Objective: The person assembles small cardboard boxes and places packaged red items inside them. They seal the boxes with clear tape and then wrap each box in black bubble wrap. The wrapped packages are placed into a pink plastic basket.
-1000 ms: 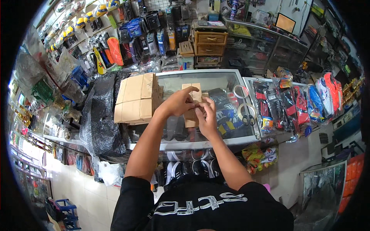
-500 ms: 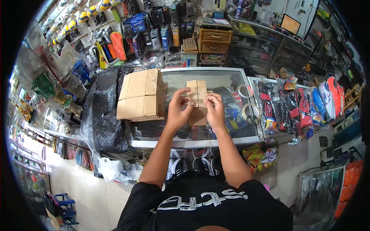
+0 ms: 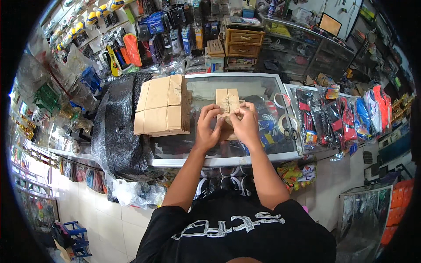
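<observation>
As the head camera looks down, the small cardboard box (image 3: 227, 98) is over the glass counter (image 3: 199, 87), to the right of the big cardboard stack (image 3: 158, 105). The left hand (image 3: 208, 128) is on the box's side nearer the stack, the right hand (image 3: 246, 126) on the side farther from it. Both hands' fingers bend in on the box, but they hide that spot, so I can't tell if they pinch it or only touch it. If one hand pulls too hard, the thin card could rip or bend. If the left arm bumps the stack, its uneven layers might slip. The scissors (image 3: 290, 130), well right of the stack, could get knocked if the right hand swings wide.
</observation>
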{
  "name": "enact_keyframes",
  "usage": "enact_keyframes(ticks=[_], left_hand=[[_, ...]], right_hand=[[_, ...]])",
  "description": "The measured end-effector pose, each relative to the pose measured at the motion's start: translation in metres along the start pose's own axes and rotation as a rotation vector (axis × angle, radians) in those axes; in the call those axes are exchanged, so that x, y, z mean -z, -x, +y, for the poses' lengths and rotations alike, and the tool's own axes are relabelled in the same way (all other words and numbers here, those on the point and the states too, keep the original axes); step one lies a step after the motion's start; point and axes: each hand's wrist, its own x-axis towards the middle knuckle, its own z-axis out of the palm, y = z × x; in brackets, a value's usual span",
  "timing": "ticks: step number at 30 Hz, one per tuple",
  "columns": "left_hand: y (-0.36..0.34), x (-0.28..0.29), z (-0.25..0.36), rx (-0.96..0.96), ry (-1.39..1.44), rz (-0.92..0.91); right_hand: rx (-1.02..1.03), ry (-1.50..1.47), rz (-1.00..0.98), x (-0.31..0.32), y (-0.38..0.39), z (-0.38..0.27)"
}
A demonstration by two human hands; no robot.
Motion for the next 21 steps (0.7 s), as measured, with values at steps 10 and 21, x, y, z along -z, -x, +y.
enact_keyframes(ticks=[10, 21], left_hand=[[0.003, 0.000, -0.003, -0.029, -0.039, -0.055], [0.003, -0.004, -0.001, -0.074, -0.151, -0.023]], right_hand=[[0.012, 0.059, 0.021, 0.004, 0.003, -0.003], [0.032, -0.299, 0.174, -0.013, 0.028, 0.017]])
